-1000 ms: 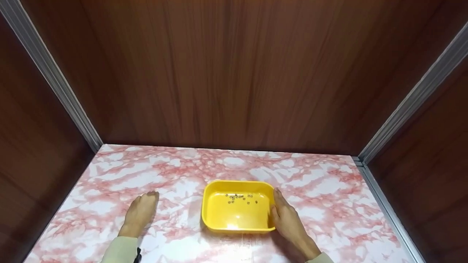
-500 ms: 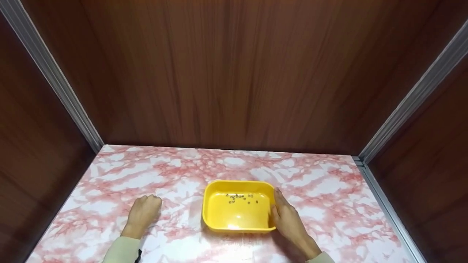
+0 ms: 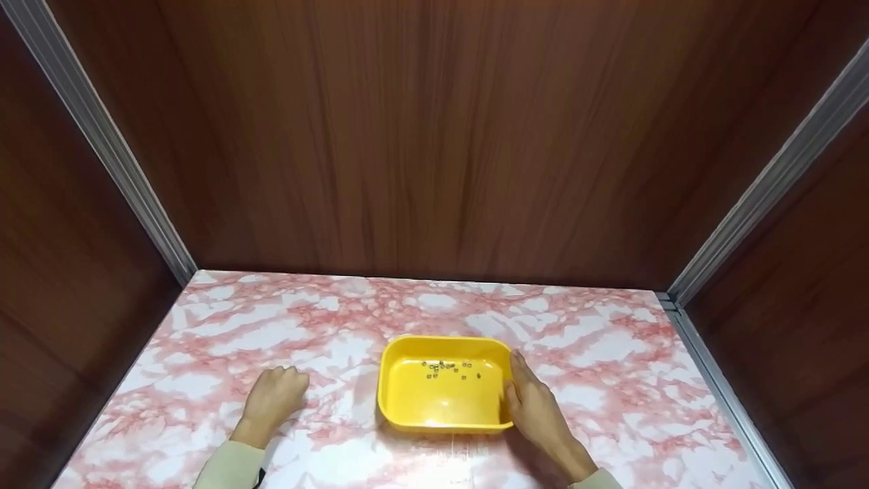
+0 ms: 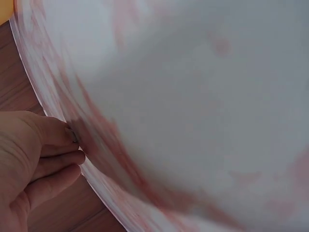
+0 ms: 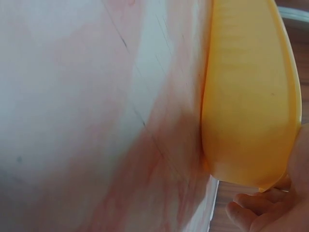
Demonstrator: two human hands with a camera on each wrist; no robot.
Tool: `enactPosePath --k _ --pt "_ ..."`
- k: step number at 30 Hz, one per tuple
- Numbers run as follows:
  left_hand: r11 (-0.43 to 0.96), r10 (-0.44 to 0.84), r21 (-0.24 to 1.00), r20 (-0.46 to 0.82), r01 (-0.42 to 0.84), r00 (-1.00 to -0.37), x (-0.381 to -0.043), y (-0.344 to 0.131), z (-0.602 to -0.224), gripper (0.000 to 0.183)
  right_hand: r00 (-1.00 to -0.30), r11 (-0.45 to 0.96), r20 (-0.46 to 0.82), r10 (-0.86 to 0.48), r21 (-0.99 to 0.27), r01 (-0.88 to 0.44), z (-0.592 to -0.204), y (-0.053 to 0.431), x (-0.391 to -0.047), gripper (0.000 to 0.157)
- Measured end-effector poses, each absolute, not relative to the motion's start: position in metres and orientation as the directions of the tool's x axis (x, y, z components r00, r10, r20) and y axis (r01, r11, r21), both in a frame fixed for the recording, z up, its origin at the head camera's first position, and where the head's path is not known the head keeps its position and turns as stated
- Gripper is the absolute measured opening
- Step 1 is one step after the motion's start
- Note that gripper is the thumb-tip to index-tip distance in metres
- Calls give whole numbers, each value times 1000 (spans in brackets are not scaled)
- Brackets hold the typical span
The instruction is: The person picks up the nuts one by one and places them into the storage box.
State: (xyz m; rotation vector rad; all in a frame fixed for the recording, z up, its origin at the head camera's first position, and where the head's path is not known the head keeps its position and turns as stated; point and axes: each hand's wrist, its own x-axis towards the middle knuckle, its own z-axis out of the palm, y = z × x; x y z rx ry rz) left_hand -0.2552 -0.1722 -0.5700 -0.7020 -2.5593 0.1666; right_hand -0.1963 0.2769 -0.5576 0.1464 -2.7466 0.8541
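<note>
A yellow plastic tray point(image 3: 441, 407) with rounded corners stands on the marbled table. Several small grey ring-like metal pieces point(image 3: 436, 369) lie scattered over its floor, mostly toward the far side. My right hand point(image 3: 540, 407) grips the tray's right wall, thumb inside and fingers outside. In the right wrist view, the fingers point(image 5: 256, 208) of that hand curl by the tray's end. Left of the tray, my left hand point(image 3: 275, 401) is low over the table, back upward. The left wrist view shows its thumb and forefinger pinching a small grey metal piece point(image 4: 73, 135), mostly hidden by the fingertips.
The red-and-white marbled table point(image 3: 271, 326) is bounded by a dark wood panel point(image 3: 421, 149) at the back and panels on both sides. Metal rails point(image 3: 129, 170) run along the corners. A stretch of tabletop lies between the left hand and the tray.
My left hand has shifted a little to the right, nearer the tray, and its knuckles now face forward. The right hand keeps its grip and the tray stays in place.
</note>
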Motion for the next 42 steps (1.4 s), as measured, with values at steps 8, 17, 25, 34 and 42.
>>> enactPosePath --k 8,17,25,34,42 --pt "873 482 -165 432 458 -762 -250 -168 -569 23 -961 820 275 -20 -546 -173 -556 278 -196 55" --pt "787 183 548 231 284 -955 -246 -144 -543 13 -967 807 253 -38 -562 -179 -554 279 -195 57" --pt "614 35 759 246 215 -969 -244 -112 -522 12 -966 804 256 -32 -567 -177 -554 278 -195 56" --pt "432 -9 891 160 140 -987 -243 -81 -499 10 -970 803 244 -18 -574 -159 -556 278 -195 57" --pt "398 34 911 103 108 -994 -248 -53 -489 10 -973 794 231 -9 -590 -147 -557 279 -196 57"
